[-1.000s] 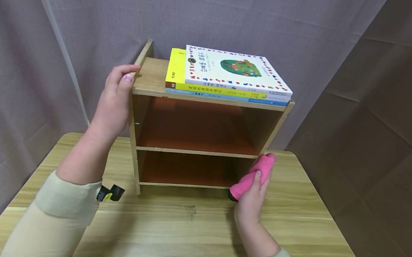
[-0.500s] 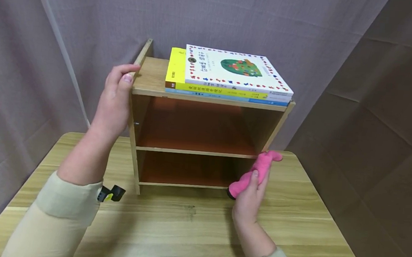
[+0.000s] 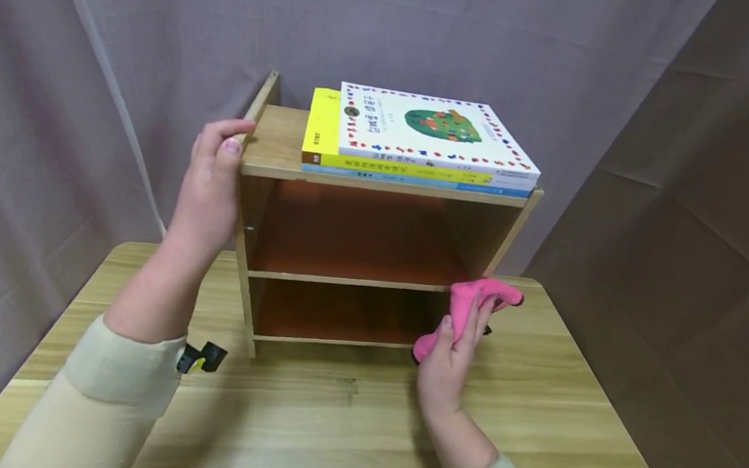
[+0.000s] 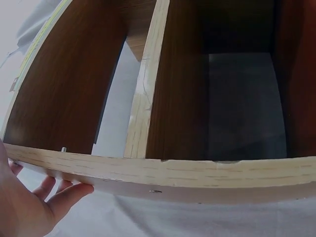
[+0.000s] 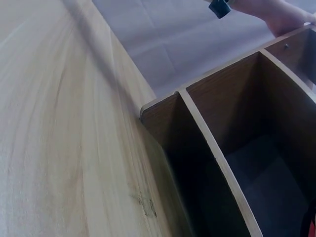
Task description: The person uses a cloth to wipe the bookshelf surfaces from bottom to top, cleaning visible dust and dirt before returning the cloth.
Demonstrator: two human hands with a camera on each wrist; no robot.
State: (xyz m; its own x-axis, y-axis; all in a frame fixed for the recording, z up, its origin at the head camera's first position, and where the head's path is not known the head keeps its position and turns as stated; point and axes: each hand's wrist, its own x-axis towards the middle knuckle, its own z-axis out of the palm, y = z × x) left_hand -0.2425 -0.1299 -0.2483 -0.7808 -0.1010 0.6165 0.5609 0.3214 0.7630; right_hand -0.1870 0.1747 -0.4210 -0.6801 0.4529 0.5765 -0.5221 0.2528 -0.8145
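Observation:
A small wooden bookshelf (image 3: 350,282) stands on the table, its open compartments facing me. My left hand (image 3: 208,182) grips the upper part of its left side panel (image 4: 222,172); in the left wrist view several fingers bend against the outer face. Low at the right side panel, my right hand (image 3: 451,363) holds a pink cloth (image 3: 465,301) with dark edging. The cloth lies against the panel's front edge, its upper end spread to the right under my fingers. Part of the cloth and the panel behind it are hidden.
Several books lie stacked on the bookshelf's top, a white picture book (image 3: 397,128) uppermost and a yellow book (image 3: 320,129) below it. The wooden table (image 3: 330,438) extends around the bookshelf. Grey curtain (image 3: 499,37) hangs behind, and a brown cloth wall (image 3: 700,255) rises at the right.
My right hand has shifted slightly left, and its fingers have straightened upward. The cloth's upper end has spread farther right. My left hand has stayed on the side panel.

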